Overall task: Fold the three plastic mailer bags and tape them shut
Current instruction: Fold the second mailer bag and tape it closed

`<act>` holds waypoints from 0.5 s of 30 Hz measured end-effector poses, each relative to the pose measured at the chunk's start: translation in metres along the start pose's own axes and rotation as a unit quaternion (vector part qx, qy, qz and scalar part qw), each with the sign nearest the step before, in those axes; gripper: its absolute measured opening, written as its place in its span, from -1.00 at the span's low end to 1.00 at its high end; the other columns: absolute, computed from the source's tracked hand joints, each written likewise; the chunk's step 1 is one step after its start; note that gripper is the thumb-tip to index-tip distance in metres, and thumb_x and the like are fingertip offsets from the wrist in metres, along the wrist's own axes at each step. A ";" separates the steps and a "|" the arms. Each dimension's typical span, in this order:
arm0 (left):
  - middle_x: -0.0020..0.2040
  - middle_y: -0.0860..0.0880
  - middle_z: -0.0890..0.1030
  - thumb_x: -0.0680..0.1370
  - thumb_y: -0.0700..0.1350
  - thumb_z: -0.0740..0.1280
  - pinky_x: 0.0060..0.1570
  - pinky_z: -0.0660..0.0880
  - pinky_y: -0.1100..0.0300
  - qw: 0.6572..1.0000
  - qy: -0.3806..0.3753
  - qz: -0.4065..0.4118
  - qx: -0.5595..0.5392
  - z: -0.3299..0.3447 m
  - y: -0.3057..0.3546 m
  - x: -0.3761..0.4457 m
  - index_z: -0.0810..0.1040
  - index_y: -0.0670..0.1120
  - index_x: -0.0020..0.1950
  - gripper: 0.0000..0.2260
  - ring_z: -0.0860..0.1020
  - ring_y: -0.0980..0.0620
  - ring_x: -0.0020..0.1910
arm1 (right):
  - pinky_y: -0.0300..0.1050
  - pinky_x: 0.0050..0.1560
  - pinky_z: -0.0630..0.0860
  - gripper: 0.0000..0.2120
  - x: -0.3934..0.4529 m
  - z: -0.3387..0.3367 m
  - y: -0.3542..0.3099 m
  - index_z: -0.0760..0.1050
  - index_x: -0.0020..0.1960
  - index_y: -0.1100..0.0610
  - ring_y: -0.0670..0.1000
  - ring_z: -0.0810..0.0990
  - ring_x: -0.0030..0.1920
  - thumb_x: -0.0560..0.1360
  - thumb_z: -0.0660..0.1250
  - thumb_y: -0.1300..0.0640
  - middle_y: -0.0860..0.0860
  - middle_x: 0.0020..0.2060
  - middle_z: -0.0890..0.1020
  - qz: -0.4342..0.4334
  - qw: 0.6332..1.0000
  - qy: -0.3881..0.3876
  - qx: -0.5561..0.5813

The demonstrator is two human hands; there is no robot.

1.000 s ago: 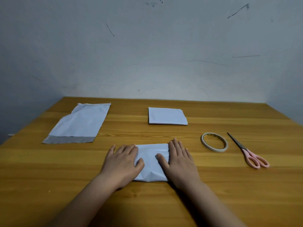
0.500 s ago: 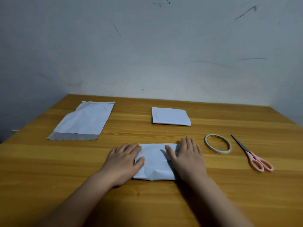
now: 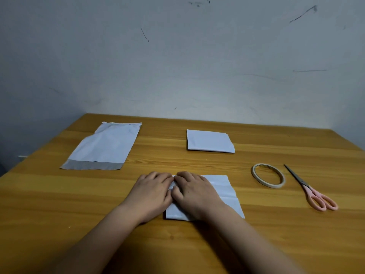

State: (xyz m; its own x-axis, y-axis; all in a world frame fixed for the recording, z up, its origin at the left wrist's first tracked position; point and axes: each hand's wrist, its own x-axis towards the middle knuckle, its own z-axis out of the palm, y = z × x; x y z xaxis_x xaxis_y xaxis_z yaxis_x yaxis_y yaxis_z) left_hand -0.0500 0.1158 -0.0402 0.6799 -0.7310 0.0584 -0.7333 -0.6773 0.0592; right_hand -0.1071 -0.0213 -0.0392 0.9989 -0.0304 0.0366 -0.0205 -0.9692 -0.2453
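Note:
A folded white mailer bag (image 3: 223,194) lies on the wooden table (image 3: 59,204) in front of me. My left hand (image 3: 152,194) and my right hand (image 3: 194,194) meet at its left part, fingers curled and pressing on the plastic, thumbs touching it. The hands cover the bag's left edge. A second folded bag (image 3: 209,141) sits farther back in the middle. A third bag (image 3: 104,147) lies flat and unfolded at the back left, its grey strip toward me. A roll of tape (image 3: 268,175) lies to the right of the bag under my hands.
Pink-handled scissors (image 3: 310,189) lie to the right of the tape roll, blades pointing away. A grey wall (image 3: 177,56) stands right behind the table's far edge. Bare wood shows along the front and the left of the table.
Both hands slid left and came together at the bag's left part, and their fingers curled in. The bag's right half now shows uncovered. The view has shifted a little.

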 end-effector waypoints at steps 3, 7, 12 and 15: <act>0.47 0.12 0.26 0.37 0.17 -0.36 0.33 0.19 0.14 1.000 -0.005 -0.004 0.018 -0.002 0.003 0.002 0.20 0.05 0.50 -0.24 0.24 0.09 0.41 | -0.10 0.40 0.12 -0.10 0.000 0.004 0.000 0.31 0.44 0.07 -0.01 0.27 0.40 0.26 -0.39 -0.17 -0.01 0.39 0.36 0.003 1.000 0.013 -0.011; 0.46 0.09 0.27 0.60 0.08 -0.12 0.36 0.16 0.14 0.999 -0.010 0.003 0.035 -0.005 0.003 0.004 0.22 0.02 0.49 -0.52 0.23 0.10 0.42 | -0.08 0.42 0.09 -0.11 0.001 0.005 0.000 0.30 0.45 0.07 -0.02 0.25 0.42 0.27 -0.39 -0.14 -0.01 0.41 0.34 0.003 1.000 0.019 -0.017; 0.50 0.09 0.22 0.56 0.13 -0.20 0.44 0.05 0.10 0.998 -0.028 0.004 0.049 -0.007 0.006 0.005 0.22 -0.01 0.50 -0.43 0.17 0.12 0.46 | -0.07 0.49 -0.08 -0.27 -0.004 0.006 0.006 0.17 0.51 0.08 -0.03 0.05 0.53 0.43 -0.28 -0.15 0.01 0.53 0.16 0.023 1.000 -0.016 -0.004; 0.49 0.07 0.24 0.34 0.19 -0.39 0.45 0.02 0.08 0.998 -0.048 -0.008 0.036 -0.008 0.011 0.004 0.25 -0.03 0.48 -0.17 0.19 0.10 0.45 | -0.09 0.50 -0.14 -0.19 -0.012 0.005 0.017 0.12 0.54 0.09 -0.03 -0.02 0.54 0.40 -0.32 -0.23 0.00 0.55 0.11 0.061 0.998 -0.012 0.007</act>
State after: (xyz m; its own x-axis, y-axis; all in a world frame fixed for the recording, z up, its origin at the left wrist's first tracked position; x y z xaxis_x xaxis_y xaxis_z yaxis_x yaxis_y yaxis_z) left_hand -0.0556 0.1059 -0.0313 0.6910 -0.7218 -0.0377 -0.7226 -0.6911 -0.0119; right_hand -0.1190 -0.0363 -0.0482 0.9897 -0.1422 -0.0168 -0.1416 -0.9550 -0.2607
